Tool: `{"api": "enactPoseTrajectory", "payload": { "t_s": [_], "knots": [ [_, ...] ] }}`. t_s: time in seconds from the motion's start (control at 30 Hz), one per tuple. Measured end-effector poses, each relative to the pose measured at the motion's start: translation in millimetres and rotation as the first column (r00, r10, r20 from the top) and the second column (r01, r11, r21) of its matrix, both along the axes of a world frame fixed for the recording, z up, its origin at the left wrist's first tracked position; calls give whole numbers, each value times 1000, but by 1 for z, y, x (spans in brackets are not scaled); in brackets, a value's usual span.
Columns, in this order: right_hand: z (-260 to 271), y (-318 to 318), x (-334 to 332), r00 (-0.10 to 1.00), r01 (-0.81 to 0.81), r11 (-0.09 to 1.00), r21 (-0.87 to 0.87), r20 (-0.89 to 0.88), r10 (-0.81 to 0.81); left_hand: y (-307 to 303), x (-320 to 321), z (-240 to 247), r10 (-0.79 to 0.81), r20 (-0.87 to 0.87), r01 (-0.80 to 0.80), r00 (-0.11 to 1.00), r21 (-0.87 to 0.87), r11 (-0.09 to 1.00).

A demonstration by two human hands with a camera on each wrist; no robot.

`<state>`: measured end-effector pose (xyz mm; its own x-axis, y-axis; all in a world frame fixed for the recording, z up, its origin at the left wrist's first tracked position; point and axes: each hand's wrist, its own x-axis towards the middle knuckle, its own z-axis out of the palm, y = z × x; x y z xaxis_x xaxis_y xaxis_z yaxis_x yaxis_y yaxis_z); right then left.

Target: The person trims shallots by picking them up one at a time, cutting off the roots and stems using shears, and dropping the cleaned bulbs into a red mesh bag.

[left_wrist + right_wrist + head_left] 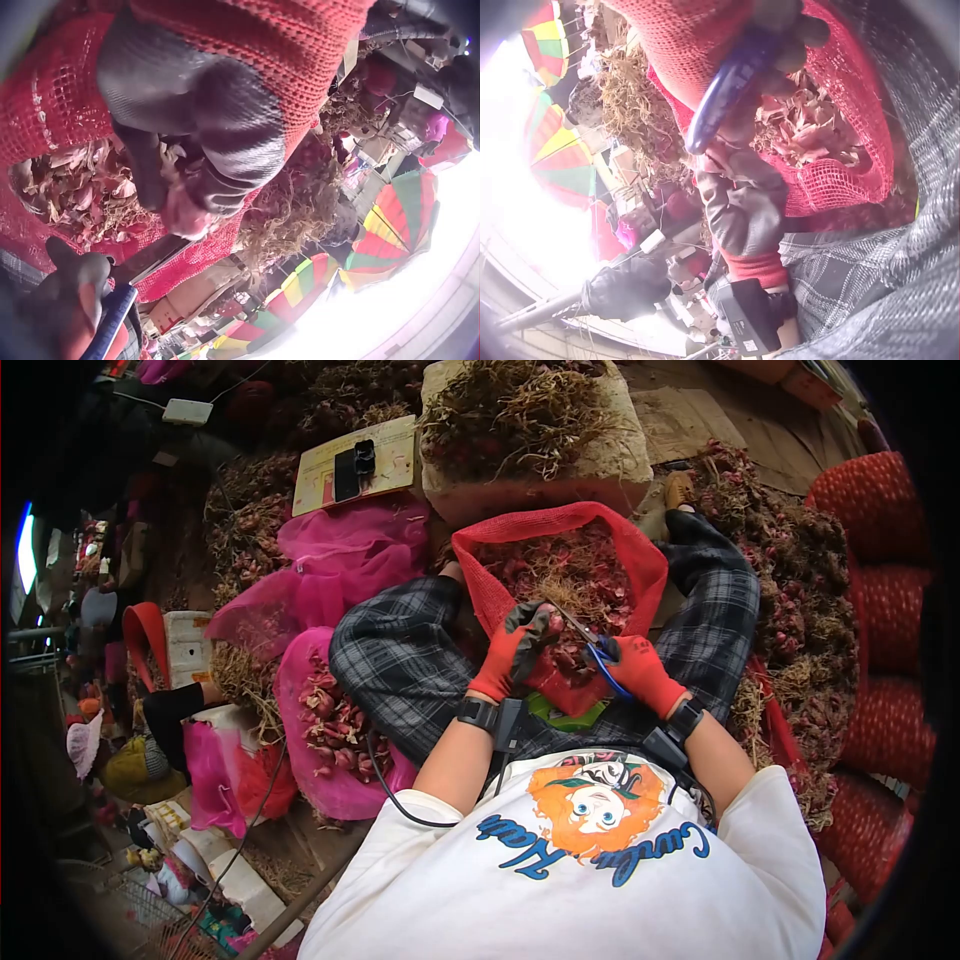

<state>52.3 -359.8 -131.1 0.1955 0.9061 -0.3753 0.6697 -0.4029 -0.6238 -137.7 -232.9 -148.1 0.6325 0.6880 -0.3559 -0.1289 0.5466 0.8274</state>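
My left hand [512, 652], in a red glove with a dark coated palm, pinches a pinkish shallot [185, 215] by its bulb. In the right hand [648, 674], gloved alike, I grip scissors with blue handles [731, 90]. Their blades [154, 259] reach up to the shallot in the left wrist view. Both hands are over the near side of a red mesh bag [478, 565], its rim rolled wide between my legs. Inside lie dry skins, trimmings and shallots [590, 565].
A pale foam box [545, 492] piled with dried stalks stands ahead. Pink mesh bags [350, 545] lie to the left, one holding shallots [340, 725]. Unsorted shallots with stalks [800, 600] heap along the right, beside full red sacks [885, 620]. A phone [347, 472] lies on a carton.
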Motion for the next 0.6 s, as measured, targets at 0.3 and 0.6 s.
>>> {"api": "enactPoseTrajectory", "payload": {
  "t_s": [0.3, 0.6],
  "knots": [
    [54, 3, 0, 938, -42, 998, -55, -347, 20, 4, -5, -13, 383, 160, -352, 910, -191, 916],
    [35, 5, -8, 450, 312, 900, -305, -787, -422, -4, 1, -15, 196, 92, -203, 976, 75, 976]
  ]
}}
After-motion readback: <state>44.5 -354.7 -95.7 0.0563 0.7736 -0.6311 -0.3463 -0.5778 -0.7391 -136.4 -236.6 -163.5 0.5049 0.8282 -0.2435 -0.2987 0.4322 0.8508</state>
